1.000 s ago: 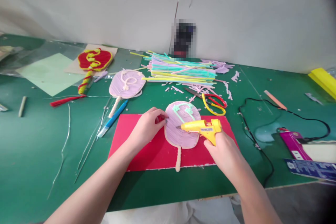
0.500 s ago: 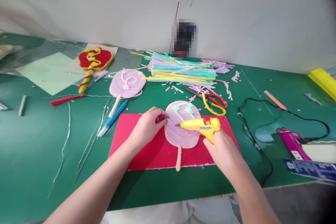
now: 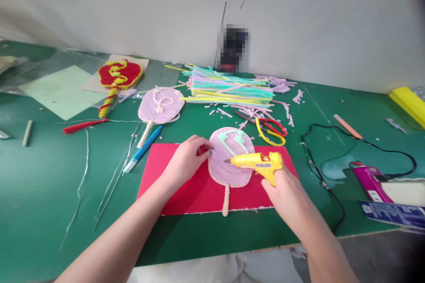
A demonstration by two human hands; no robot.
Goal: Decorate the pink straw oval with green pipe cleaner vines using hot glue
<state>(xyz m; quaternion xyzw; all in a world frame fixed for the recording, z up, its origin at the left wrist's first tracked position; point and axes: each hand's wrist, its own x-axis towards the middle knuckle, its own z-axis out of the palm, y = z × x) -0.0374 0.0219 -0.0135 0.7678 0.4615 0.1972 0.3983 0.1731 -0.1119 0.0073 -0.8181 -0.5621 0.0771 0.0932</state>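
My right hand (image 3: 283, 190) is wrapped round the handle of a yellow glue gun (image 3: 255, 160), whose nozzle points left over a lilac fan (image 3: 222, 170). Whether the nozzle touches the fan I cannot tell. Mint-green curled strips with small flowers decorate the fan's upper part, and its pale handle points toward me. My left hand (image 3: 189, 159) pinches the fan's left edge between thumb and fingers. Under the fan lies a red board (image 3: 186, 194).
Behind the fan lie a bundle of coloured pipe cleaners (image 3: 229, 88), clippings and scissors (image 3: 270, 130). A second lilac fan (image 3: 161, 106), blue pen (image 3: 142, 150) and red fan (image 3: 121, 74) are left. A black cable (image 3: 312, 159) and purple box (image 3: 370, 183) lie right.
My right hand has drawn the glue gun slightly to the right and toward me. My left hand and the fan have stayed in place.
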